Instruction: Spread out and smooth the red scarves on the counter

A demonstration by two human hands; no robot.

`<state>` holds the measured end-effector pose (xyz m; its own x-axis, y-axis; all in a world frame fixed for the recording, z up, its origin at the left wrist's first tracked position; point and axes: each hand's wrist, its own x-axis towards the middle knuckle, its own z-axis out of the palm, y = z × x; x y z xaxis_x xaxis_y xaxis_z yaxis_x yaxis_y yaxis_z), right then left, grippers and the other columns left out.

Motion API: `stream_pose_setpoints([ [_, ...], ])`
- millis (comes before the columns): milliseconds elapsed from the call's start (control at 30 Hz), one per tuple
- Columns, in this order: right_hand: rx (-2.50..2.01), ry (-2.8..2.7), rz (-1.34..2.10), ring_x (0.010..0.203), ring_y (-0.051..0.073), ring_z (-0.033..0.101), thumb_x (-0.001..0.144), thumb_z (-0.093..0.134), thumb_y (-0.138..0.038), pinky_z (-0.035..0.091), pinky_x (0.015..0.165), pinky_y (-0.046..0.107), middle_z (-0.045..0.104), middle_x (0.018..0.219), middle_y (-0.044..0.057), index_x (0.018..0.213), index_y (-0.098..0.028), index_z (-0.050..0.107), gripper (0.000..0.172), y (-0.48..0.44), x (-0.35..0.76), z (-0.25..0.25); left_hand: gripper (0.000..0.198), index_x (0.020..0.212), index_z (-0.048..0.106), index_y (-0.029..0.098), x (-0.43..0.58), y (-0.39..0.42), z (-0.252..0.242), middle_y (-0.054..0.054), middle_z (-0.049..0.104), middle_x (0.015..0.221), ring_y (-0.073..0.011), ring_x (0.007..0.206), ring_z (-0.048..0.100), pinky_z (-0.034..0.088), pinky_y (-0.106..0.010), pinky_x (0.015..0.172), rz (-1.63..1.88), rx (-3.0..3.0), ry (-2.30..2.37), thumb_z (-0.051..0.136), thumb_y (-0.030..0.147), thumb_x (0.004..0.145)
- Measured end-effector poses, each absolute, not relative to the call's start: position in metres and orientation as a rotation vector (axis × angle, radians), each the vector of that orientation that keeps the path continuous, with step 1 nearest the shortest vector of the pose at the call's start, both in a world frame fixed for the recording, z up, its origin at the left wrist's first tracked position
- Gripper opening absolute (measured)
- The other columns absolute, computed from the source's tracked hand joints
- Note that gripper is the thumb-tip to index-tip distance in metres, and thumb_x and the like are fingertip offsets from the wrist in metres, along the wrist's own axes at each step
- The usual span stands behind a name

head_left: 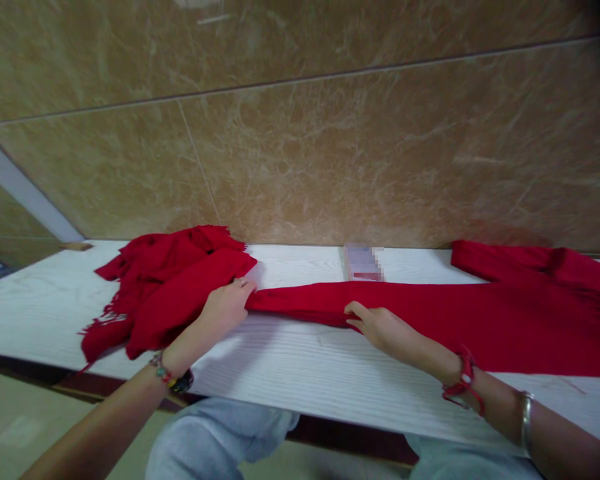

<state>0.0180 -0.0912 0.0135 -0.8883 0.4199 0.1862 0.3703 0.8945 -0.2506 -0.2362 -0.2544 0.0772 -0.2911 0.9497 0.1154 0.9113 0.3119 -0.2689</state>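
Note:
A long red scarf (460, 320) stretches across the white tabletop, spread broad at the right and gathered into a narrow band toward the middle. My left hand (229, 303) closes around the gathered band, beside a crumpled red heap with fringed ends (165, 287). Whether that heap is one piece with the band is hidden under my fingers. With thumb and fingers bent, my right hand (377, 325) pinches the scarf's near edge at mid-table. Another folded red length (510, 260) lies behind the broad part at the far right.
Behind the scarf, a small pale box-like object (361, 262), partly pixelated, stands by the wall. A brown marbled tile wall (330, 153) rises along the back of the white table (290, 373). My knees (215, 437) are at its front edge.

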Motion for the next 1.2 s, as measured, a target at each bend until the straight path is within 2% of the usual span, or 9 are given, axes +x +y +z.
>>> stream_pose_setpoints([
  [100,-0.593,-2.789,0.371,0.066,0.017,0.064,0.084,0.040,-0.016,0.041,0.053,0.021,0.067,0.074,0.005,0.097,-0.017,0.049,0.016,-0.088,0.020,0.018,0.043,0.104,0.054,0.018,-0.252,-0.267,0.076,-0.006,0.061,0.102,-0.0169,0.093,0.058,0.044,-0.028,0.082,0.205,-1.776,-2.290,0.038,-0.001,0.068],
  [233,-0.493,-2.811,0.258,0.061,0.017,0.062,0.085,0.040,-0.017,0.040,0.051,0.022,0.065,0.069,0.005,0.094,-0.017,0.051,0.014,-0.088,0.023,0.021,0.034,0.100,0.054,0.011,-0.297,-0.289,0.110,-0.011,0.060,0.102,-0.0254,0.097,0.053,0.038,-0.040,0.089,0.165,-1.594,-2.125,0.040,0.005,0.069],
  [400,-0.289,-2.910,0.024,0.059,0.017,0.060,0.087,0.041,-0.021,0.042,0.054,0.024,0.064,0.066,0.007,0.088,-0.014,0.055,0.015,-0.100,0.023,0.024,0.041,0.113,0.046,0.019,-0.354,-0.316,0.141,0.001,0.046,0.124,-0.0241,0.119,0.034,0.019,-0.047,0.101,0.056,-1.676,-1.995,0.031,0.008,0.077],
  [533,-0.130,-2.956,0.135,0.082,0.020,0.062,0.087,0.041,-0.021,0.047,0.074,0.032,0.065,0.088,0.012,0.097,-0.014,0.058,0.021,-0.111,0.024,0.033,0.049,0.116,0.050,0.020,-0.376,-0.330,0.130,0.000,0.044,0.129,-0.0245,0.120,0.033,0.020,-0.042,0.102,0.142,-1.885,-2.021,0.033,0.008,0.071],
  [667,0.131,-3.013,0.607,0.122,0.023,0.037,0.087,0.042,-0.037,0.024,0.102,0.049,0.053,0.122,0.007,0.121,-0.023,0.047,0.037,-0.118,0.030,0.047,0.059,0.115,0.054,0.027,-0.388,-0.342,0.121,0.002,0.045,0.129,-0.0219,0.120,0.037,0.024,-0.038,0.101,0.187,-2.100,-2.121,0.035,0.009,0.062],
  [800,0.151,-3.034,0.872,0.129,0.021,0.024,0.091,0.031,-0.039,0.009,0.103,0.056,0.043,0.132,0.003,0.125,-0.029,0.043,0.038,-0.113,0.032,0.051,0.050,0.111,0.058,0.024,-0.365,-0.344,0.132,-0.005,0.048,0.127,-0.0299,0.116,0.042,0.036,-0.044,0.092,0.381,-2.039,-2.400,0.053,0.019,0.062],
  [900,-0.111,-3.002,0.710,0.130,0.024,0.020,0.088,0.035,-0.045,0.010,0.101,0.058,0.037,0.136,0.007,0.130,-0.027,0.036,0.046,-0.101,0.032,0.039,0.034,0.108,0.059,0.019,-0.308,-0.315,0.134,-0.006,0.053,0.122,-0.0260,0.118,0.040,0.031,-0.046,0.096,0.273,-2.018,-2.286,0.049,0.022,0.075],
  [1033,-0.330,-3.043,0.369,0.130,0.031,0.015,0.086,0.034,-0.050,0.013,0.096,0.065,0.026,0.141,0.006,0.134,-0.030,0.028,0.052,-0.086,0.038,0.017,0.037,0.123,0.046,0.021,-0.224,-0.253,0.095,-0.009,0.037,0.136,-0.0181,0.125,0.031,0.026,-0.035,0.101,0.028,-2.315,-2.052,0.036,0.033,0.089],
  [1200,-0.468,-2.989,0.125,0.130,0.030,0.017,0.088,0.032,-0.047,0.017,0.097,0.061,0.029,0.140,0.005,0.133,-0.032,0.030,0.048,-0.070,0.058,0.006,0.050,0.134,0.026,0.026,-0.200,-0.224,0.045,-0.010,0.018,0.143,-0.0236,0.131,0.015,0.022,-0.045,0.101,0.156,-2.524,-2.173,0.035,0.041,0.088],
])
